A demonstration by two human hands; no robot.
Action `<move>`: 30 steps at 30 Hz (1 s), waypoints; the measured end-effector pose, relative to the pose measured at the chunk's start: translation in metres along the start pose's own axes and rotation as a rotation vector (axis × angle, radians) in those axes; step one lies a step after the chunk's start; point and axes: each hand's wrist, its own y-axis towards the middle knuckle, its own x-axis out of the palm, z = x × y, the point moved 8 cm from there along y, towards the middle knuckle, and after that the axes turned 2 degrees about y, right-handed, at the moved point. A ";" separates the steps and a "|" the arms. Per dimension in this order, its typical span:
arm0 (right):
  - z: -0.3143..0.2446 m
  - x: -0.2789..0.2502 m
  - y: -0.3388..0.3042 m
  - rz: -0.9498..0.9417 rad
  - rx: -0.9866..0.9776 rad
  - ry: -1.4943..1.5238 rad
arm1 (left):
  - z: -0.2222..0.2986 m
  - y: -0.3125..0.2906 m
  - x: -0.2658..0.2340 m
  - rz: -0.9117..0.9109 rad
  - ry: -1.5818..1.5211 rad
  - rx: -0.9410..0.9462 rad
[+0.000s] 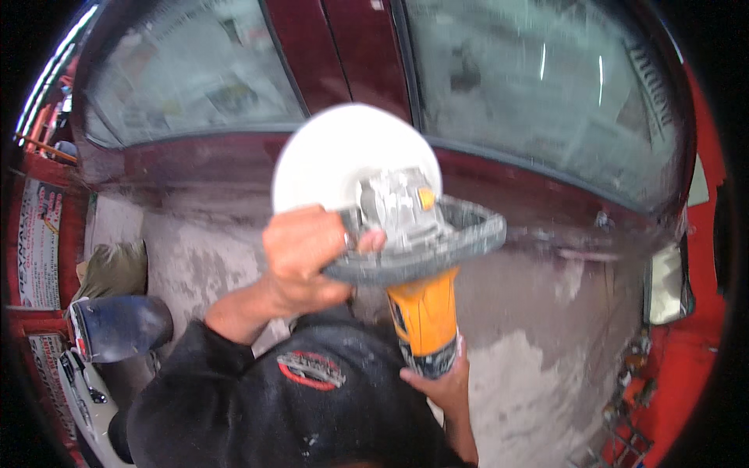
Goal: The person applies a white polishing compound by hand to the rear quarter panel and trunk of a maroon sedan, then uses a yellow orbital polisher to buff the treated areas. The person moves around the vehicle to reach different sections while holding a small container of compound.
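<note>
Both my hands hold a yellow and grey polisher (429, 308) in front of a dark maroon car (234, 148). My left hand (306, 249) is wrapped round the left side of its black loop handle (421, 261). My right hand (446, 384) grips the black rear end of the yellow body, its fingers partly hidden behind the tool. A round white polishing pad (335, 160) at the polisher's far end faces the car, and its edge is blurred. Whether the pad touches the car's paintwork cannot be told.
Two hazy car windows (538, 86) span the far side. At the left stand a blue drum-like container (129, 327), a green cloth (117, 269) and a white vehicle part (86, 394). Patchy concrete floor (523, 382) lies below. Metal clutter (624, 421) lines a red surface at right.
</note>
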 end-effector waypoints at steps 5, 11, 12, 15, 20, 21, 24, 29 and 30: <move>-0.015 0.011 0.012 0.046 -0.084 0.113 | 0.009 0.029 -0.022 0.003 -0.015 0.072; -0.060 0.028 0.043 0.021 -0.218 0.192 | 0.020 0.071 -0.054 0.051 0.110 0.202; -0.071 0.030 0.046 0.020 -0.246 0.194 | 0.019 0.077 -0.060 0.097 0.138 0.208; -0.096 0.033 0.058 0.023 -0.324 0.228 | 0.017 0.095 -0.081 0.194 0.219 0.199; -0.135 0.039 0.080 0.027 -0.414 0.200 | 0.007 0.119 -0.113 0.318 0.235 0.238; -0.153 0.042 0.081 0.013 -0.415 0.235 | 0.004 0.124 -0.119 0.327 0.235 0.233; -0.178 0.042 0.092 0.018 -0.473 0.173 | 0.000 0.140 -0.137 0.376 0.279 0.271; -0.224 0.042 0.106 0.061 -0.589 0.092 | -0.010 0.171 -0.166 0.432 0.299 0.334; -0.232 0.043 0.109 0.056 -0.600 0.101 | -0.010 0.177 -0.171 0.439 0.308 0.356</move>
